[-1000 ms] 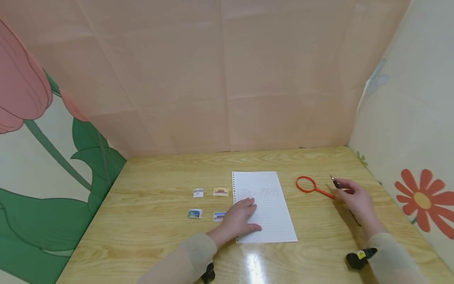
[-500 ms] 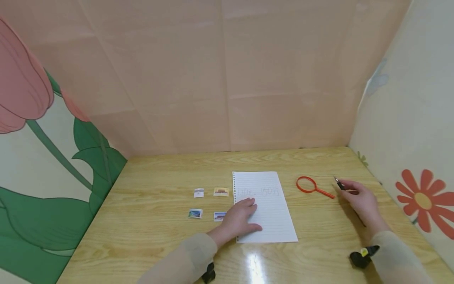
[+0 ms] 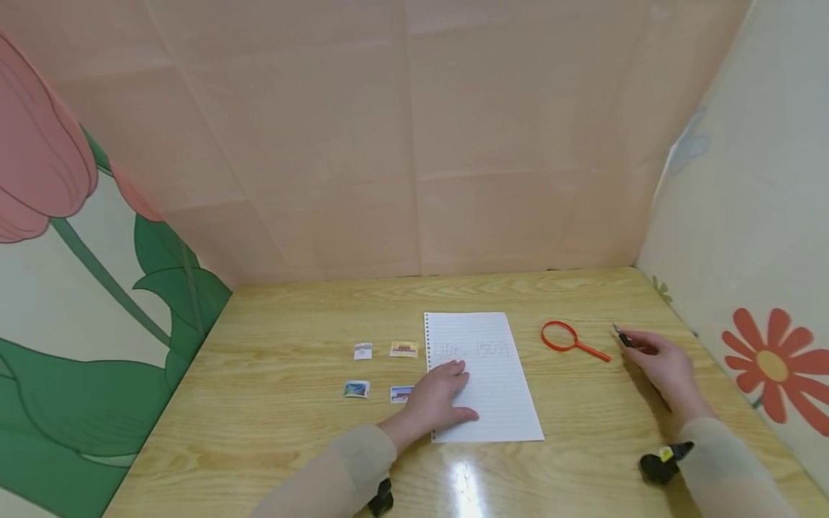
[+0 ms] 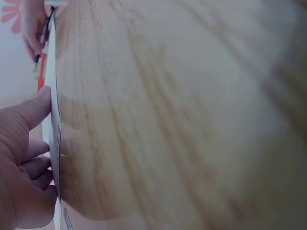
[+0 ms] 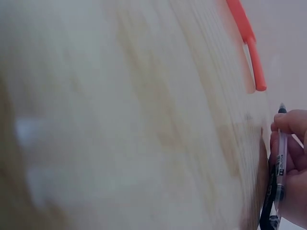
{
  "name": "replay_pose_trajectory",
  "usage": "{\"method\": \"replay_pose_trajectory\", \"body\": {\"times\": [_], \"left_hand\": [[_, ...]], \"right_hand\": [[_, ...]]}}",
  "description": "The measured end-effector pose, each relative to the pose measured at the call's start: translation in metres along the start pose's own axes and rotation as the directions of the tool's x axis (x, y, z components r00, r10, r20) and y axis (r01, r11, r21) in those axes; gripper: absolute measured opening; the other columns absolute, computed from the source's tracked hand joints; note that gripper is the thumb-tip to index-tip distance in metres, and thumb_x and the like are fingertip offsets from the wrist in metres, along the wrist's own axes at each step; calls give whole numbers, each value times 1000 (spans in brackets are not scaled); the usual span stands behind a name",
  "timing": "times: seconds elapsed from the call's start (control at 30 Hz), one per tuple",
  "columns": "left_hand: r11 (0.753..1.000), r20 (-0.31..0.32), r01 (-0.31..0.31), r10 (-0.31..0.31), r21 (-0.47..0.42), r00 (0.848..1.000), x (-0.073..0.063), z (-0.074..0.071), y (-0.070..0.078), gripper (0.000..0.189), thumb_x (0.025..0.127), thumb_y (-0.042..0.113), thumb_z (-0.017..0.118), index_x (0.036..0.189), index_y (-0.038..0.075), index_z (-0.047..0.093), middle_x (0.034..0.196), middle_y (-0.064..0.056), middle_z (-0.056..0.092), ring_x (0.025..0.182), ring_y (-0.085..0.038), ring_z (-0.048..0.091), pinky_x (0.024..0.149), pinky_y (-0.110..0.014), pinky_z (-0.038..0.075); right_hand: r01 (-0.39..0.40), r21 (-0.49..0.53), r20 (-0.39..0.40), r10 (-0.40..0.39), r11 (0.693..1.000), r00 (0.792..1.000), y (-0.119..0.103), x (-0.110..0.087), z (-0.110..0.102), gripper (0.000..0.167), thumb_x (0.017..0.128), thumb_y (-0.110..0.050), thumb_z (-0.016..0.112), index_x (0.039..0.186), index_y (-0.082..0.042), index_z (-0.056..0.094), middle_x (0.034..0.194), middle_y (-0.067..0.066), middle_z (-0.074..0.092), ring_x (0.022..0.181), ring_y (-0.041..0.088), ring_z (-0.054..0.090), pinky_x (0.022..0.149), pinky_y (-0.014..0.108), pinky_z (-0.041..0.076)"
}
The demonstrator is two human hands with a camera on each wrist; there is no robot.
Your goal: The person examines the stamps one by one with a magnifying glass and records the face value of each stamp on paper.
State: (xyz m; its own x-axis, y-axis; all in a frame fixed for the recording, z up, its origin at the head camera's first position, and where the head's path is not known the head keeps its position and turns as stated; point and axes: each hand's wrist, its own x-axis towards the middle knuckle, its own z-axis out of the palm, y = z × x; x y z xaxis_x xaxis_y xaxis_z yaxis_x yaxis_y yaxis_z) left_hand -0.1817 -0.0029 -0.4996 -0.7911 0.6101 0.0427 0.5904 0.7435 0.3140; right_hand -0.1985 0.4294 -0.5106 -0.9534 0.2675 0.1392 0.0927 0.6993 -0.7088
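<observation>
My left hand rests on the left side of a lined sheet of paper, fingers extended and thumb spread. A line of faint handwriting runs above the fingers. To the right, my right hand pinches a pen between thumb and fingers, its bare tip pointing up and away to the left. The right wrist view shows the pen's clear barrel with a black part beside its lower end. A red magnifying glass lies between the paper and my right hand, its handle end near the pen.
Several small stamps lie left of the paper: a pale one, a yellow one, a green-blue one and a blue one partly covered by my left hand. Walls border the wooden table behind and at both sides.
My right hand has drifted slightly to the right with the pen, away from the magnifying glass handle. My left hand, the paper and the stamps have stayed in place.
</observation>
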Motion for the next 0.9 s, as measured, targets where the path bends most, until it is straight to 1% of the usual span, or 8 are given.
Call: {"method": "replay_pose_trajectory", "body": {"times": [0.17,0.3,0.47,0.53,0.6,0.73,0.77,0.9], "left_hand": [[1000,1,5,-5,-13,1000,0,0,0,74,85,52,74,140,6,55,152,-7,43,142,-20,36,117,-32,28],[1000,2,6,-6,-14,1000,0,-1,1,74,85,52,73,140,6,55,153,-7,42,142,-21,36,117,-32,28],[1000,5,6,-6,-5,1000,-1,-3,2,74,85,52,74,140,6,56,152,-7,43,142,-20,36,117,-32,28],[1000,4,6,-6,-3,1000,0,-3,2,74,85,51,74,140,6,56,152,-8,43,142,-20,36,117,-32,28],[1000,5,7,-7,-2,1000,0,-2,2,73,85,51,74,140,6,56,152,-8,43,142,-20,36,117,-32,28],[1000,4,4,-4,-4,1000,-1,-2,2,74,85,51,74,139,5,56,152,-8,44,141,-21,37,116,-32,28],[1000,4,4,-4,-3,1000,-1,-2,2,74,85,51,74,139,5,56,152,-8,44,141,-21,37,116,-32,28],[1000,3,4,-4,2,1000,0,-2,2,74,85,52,74,139,5,56,152,-8,44,141,-21,37,116,-32,29]], "right_hand": [[-63,-2,20,63,998,998,3,2,-2,54,93,-37,69,132,-1,62,105,-4,68,86,-9,45,70,19,40],[-62,-12,12,62,998,998,2,2,-3,52,93,-36,69,131,-1,62,103,-6,69,86,-10,45,70,19,40],[-17,-51,-9,16,999,1000,1,1,-2,46,93,-29,69,127,1,64,104,9,71,78,-14,43,68,21,41],[-1,-66,-17,0,998,1000,1,2,-1,44,93,-27,70,126,2,65,107,18,70,77,-13,44,68,22,41],[4,-77,-20,-6,997,1000,2,2,-1,43,93,-24,70,126,4,64,110,23,68,79,-9,46,68,23,41],[2,-103,-26,-5,995,1000,4,2,-1,42,94,-22,69,127,4,63,113,26,67,85,6,53,68,24,41],[2,-105,-26,-5,994,1000,5,2,-1,42,94,-22,69,127,4,63,114,25,67,86,7,54,68,24,41],[1,-93,-18,-3,996,1000,8,3,-1,44,94,-25,69,128,2,63,115,24,67,87,-1,51,70,24,40]]}}
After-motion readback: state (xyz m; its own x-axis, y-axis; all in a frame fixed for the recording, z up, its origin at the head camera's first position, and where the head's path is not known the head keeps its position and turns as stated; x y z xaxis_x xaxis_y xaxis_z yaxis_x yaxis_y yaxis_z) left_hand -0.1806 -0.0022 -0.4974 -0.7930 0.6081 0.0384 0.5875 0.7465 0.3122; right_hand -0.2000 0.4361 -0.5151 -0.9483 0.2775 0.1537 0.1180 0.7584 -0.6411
